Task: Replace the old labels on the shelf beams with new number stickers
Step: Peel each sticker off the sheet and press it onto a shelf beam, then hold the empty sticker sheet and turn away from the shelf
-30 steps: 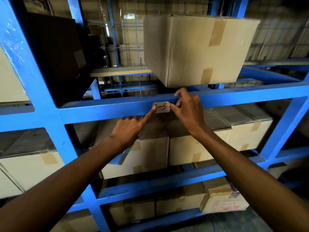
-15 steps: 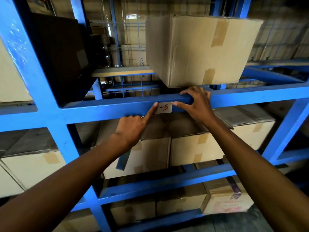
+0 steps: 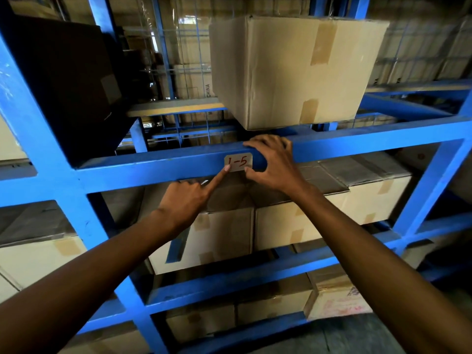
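Observation:
A white sticker with "1-5" written in red sits on the front face of the blue shelf beam. My left hand reaches up from below; its straight index finger presses the sticker's lower left corner and the other fingers are curled. A thin pale sliver shows by those curled fingers, and I cannot tell what it is. My right hand wraps the beam just right of the sticker, fingers over the top and thumb tip at the sticker's lower right corner.
A taped cardboard box stands on the beam directly above my right hand. A dark box fills the upper left bay. More cartons lie on the lower shelves. A blue upright stands at left.
My left index finger slid down from the sticker's left edge to its lower left corner, uncovering the "1". My right hand went from pinching the sticker's edge to wrapping the beam.

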